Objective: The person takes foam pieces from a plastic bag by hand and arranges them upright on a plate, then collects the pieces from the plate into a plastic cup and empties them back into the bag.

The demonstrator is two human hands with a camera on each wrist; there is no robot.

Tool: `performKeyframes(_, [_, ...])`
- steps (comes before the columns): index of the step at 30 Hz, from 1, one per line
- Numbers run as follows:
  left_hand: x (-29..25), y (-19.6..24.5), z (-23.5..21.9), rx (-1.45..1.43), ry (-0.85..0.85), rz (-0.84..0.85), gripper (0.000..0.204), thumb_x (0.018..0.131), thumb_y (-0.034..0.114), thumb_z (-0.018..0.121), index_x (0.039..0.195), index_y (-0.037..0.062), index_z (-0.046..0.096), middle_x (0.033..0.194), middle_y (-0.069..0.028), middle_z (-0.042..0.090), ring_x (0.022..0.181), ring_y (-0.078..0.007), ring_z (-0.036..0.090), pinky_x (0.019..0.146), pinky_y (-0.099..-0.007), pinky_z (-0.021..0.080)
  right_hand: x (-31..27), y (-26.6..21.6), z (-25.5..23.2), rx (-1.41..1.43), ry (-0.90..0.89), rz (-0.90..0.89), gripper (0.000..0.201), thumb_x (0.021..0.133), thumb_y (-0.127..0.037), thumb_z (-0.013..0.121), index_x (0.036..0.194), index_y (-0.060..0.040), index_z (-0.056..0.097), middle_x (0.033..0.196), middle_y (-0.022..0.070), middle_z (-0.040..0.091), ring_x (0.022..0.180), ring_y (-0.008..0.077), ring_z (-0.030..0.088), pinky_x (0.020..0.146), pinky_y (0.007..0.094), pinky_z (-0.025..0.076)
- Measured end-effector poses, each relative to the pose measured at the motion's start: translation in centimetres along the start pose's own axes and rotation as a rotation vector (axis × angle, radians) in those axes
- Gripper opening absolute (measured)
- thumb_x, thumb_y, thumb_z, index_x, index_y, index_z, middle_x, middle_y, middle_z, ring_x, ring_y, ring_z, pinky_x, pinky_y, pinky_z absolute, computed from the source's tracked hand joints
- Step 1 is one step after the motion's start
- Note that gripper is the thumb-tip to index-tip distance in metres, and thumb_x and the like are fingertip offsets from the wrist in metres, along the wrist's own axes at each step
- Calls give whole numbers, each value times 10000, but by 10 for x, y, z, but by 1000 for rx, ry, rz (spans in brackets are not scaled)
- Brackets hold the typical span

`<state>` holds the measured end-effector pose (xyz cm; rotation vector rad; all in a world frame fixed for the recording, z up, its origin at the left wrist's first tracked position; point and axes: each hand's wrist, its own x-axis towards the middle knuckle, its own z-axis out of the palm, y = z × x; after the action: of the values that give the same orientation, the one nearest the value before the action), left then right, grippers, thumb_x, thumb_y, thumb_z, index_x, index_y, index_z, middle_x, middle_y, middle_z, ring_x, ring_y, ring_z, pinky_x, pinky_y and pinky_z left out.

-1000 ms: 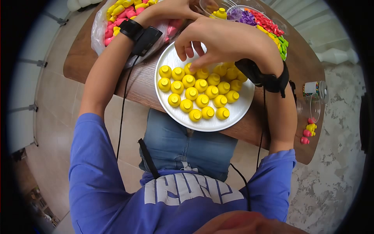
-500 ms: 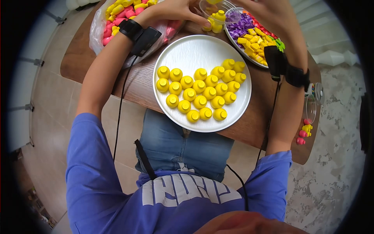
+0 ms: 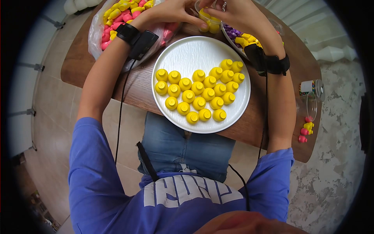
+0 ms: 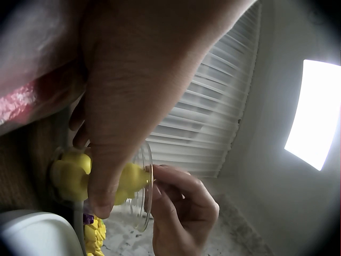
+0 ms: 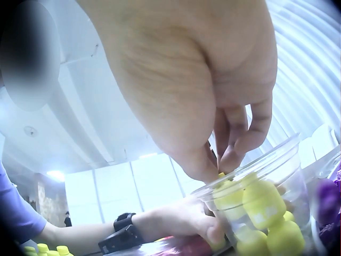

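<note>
My left hand grips a clear plastic cup at the far side of the table, thumb along its wall. Several small yellow bottles sit inside it. Over the cup's mouth, my right hand pinches one more yellow bottle by its narrow top, with the bottle's body below the rim. Nearer my body, a round white plate carries many like bottles, standing upright with caps up.
At the back left, a clear plastic bag holds pink and yellow bottles. Beside the cup, another plate has purple and yellow wrapped pieces. A lidded jar, a tipped clear cup and small pink and yellow bottles lie right.
My right hand has gone from the white plate up to the cup, taking a yellow bottle from the plate's back row and lowering it into the cup's mouth. My left hand stays at the cup.
</note>
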<state>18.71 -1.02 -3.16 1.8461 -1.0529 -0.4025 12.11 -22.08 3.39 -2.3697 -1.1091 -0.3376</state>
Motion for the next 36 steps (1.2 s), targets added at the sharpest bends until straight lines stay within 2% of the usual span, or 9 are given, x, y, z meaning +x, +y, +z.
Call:
performKeyframes(8, [-2, 8, 0, 26, 2, -25, 600, 817, 186, 886, 1340, 39, 629, 1228, -87, 714, 1127, -160, 650, 976, -317, 519, -2, -2, -3, -12, -71, 68, 155, 802, -56, 718, 927, 25, 761, 827, 193, 740, 775, 315, 736, 707, 368, 573])
performKeyframes(17, [-4, 9, 1, 5, 29, -74, 642, 815, 233, 890, 1361, 39, 614, 1185, -102, 719, 1083, -169, 663, 932, -324, 539, -5, -14, -22, -38, 70, 7, 167, 843, -88, 737, 963, 27, 747, 819, 189, 723, 726, 269, 715, 676, 356, 564])
performKeyframes(20, [-3, 9, -1, 89, 30, -130, 645, 819, 238, 882, 1369, 38, 612, 1183, -97, 720, 1070, -168, 668, 917, -320, 544, -5, -27, -34, 31, -40, 96, 172, 856, -119, 757, 961, 16, 737, 791, 161, 711, 706, 233, 694, 669, 335, 555])
performKeyframes(22, [-2, 9, -1, 48, -23, -45, 663, 817, 247, 882, 1384, 40, 609, 1192, -97, 719, 1088, -169, 662, 928, -323, 538, -6, -43, -45, -23, -348, 199, 178, 840, -114, 780, 960, 7, 729, 783, 133, 711, 700, 214, 688, 657, 324, 550])
performKeyframes(25, [-3, 13, -1, 77, -11, -45, 679, 812, 255, 886, 1392, 37, 607, 1230, -103, 710, 1127, -179, 653, 958, -330, 528, -9, -50, -51, 86, -547, 151, 199, 811, -106, 811, 939, 13, 715, 775, 113, 711, 677, 217, 681, 644, 330, 545])
performKeyframes(27, [-3, 13, 0, 47, -11, -56, 688, 812, 262, 888, 1396, 35, 605, 1250, -110, 704, 1144, -186, 650, 971, -332, 524, -14, -65, -53, -50, -565, 88, 206, 804, -69, 817, 945, 26, 702, 802, 112, 725, 708, 210, 709, 666, 322, 573])
performKeyframes(30, [-4, 14, 0, 22, -15, -67, 705, 809, 273, 894, 1402, 29, 601, 1279, -121, 694, 1168, -199, 646, 988, -333, 519, -21, -37, -21, 10, -723, 303, 349, 667, -104, 906, 924, -35, 681, 829, 69, 713, 787, 189, 704, 683, 307, 558])
performKeyframes(33, [-4, 17, 1, 18, -13, -70, 711, 805, 275, 898, 1401, 26, 600, 1284, -126, 692, 1168, -205, 649, 988, -332, 521, -20, -37, -15, -26, -780, 386, 358, 670, -103, 903, 938, -33, 678, 833, 68, 713, 782, 195, 699, 680, 314, 557])
performKeyframes(36, [-4, 18, 0, 30, -11, -93, 707, 802, 269, 901, 1396, 26, 603, 1277, -125, 696, 1154, -206, 656, 977, -332, 528, -19, -26, -10, -12, -789, 309, 344, 683, -70, 893, 941, -26, 670, 845, 78, 718, 764, 192, 696, 678, 304, 556])
